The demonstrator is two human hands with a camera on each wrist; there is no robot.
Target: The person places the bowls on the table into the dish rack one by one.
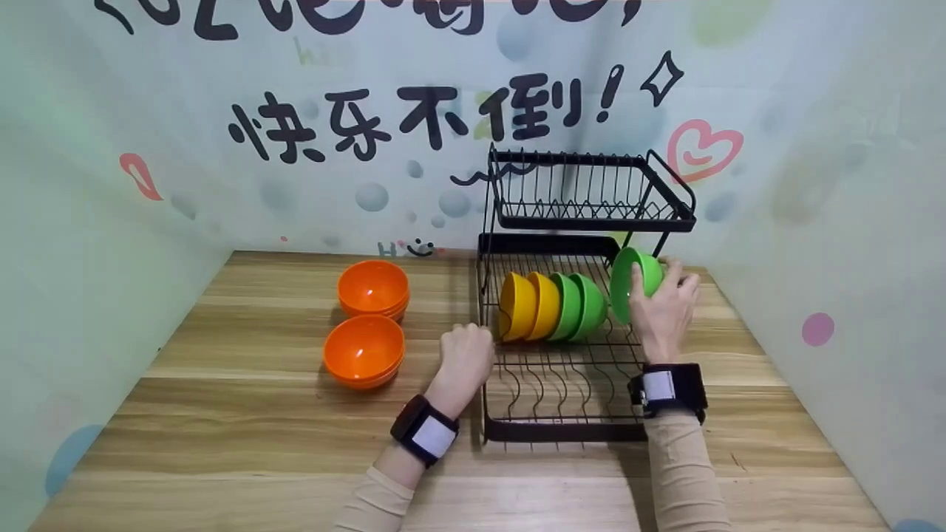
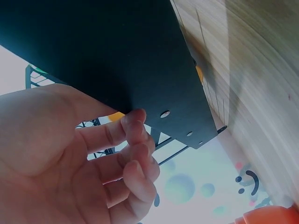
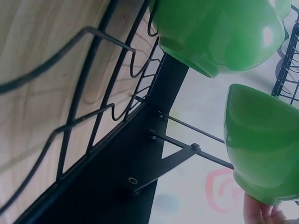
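Observation:
My right hand [image 1: 665,314] grips a green bowl [image 1: 650,275] at the right side of the black dish rack [image 1: 569,431], thumb at the rim and fingers round the outside. The bowl is tipped on its side, its opening facing left; in the right wrist view this held bowl [image 3: 264,144] stands apart from the racked ones. On the rack's lower tier, two yellow bowls [image 1: 515,307] and two green bowls [image 1: 589,307] stand on edge in a row. With curled fingers my left hand [image 1: 467,355] holds the rack's left side, a dark panel [image 2: 117,60] in the left wrist view.
Two stacks of orange bowls, a rear stack [image 1: 373,287] and a front stack [image 1: 364,349], stand on the wooden table [image 1: 244,414] left of the rack. The rack's upper tier [image 1: 591,222] overhangs the back. Printed sheets [image 1: 355,214] enclose the table's back and sides.

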